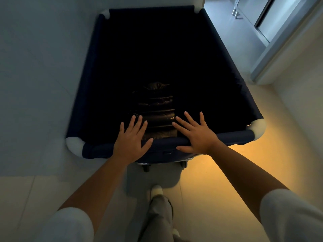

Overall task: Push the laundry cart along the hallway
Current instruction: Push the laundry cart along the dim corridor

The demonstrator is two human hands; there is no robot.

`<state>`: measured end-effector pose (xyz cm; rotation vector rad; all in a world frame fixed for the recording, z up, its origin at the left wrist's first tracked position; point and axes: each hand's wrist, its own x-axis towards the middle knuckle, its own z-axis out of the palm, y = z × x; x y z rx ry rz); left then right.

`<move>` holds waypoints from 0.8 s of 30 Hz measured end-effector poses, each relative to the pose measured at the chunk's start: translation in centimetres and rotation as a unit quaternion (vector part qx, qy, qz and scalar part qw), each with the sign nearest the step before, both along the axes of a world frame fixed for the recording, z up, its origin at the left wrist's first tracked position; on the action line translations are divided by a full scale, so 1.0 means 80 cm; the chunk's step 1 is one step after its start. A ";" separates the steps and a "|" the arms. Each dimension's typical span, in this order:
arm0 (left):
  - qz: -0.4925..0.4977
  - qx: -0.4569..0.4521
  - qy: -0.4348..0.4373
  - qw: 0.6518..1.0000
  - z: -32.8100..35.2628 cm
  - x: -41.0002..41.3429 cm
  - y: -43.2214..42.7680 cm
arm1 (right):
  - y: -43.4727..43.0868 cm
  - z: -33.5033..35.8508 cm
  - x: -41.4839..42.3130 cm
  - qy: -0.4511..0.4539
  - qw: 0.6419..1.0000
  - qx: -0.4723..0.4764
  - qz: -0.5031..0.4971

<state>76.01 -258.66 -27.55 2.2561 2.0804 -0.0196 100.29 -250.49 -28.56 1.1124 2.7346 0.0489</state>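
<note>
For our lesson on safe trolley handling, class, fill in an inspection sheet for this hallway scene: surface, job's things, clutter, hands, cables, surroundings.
Surface: pale tiled floor, warm light at right.
Job's things: dark navy fabric laundry cart with white corner caps; dark quilted jacket inside.
Clutter: nothing seen.
Grippers: left hand and right hand open, fingers spread, palms on cart's near rail.
Cables: nothing seen.
Surroundings: white wall at left; grey metal door frame at right.

I see the left hand and right hand resting flat, fingers spread, on the near rim of the dark blue laundry cart. A dark quilted jacket lies inside, between the fingertips. A pale shoe stands on the tiled floor behind the cart.
</note>
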 end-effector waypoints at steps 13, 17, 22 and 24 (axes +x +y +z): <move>-0.004 0.005 -0.013 1.000 -0.001 -0.001 0.006 | 0.006 0.001 0.000 0.010 1.000 0.004 -0.002; 0.003 0.005 -0.005 1.000 -0.004 -0.003 0.008 | 0.005 0.003 -0.002 0.005 1.000 0.008 -0.005; 0.009 0.002 -0.002 1.000 -0.006 -0.005 0.010 | 0.004 0.006 -0.003 0.001 1.000 0.012 -0.005; 0.009 0.003 -0.003 1.000 -0.007 -0.004 0.010 | 0.004 0.006 -0.003 0.000 1.000 0.010 -0.004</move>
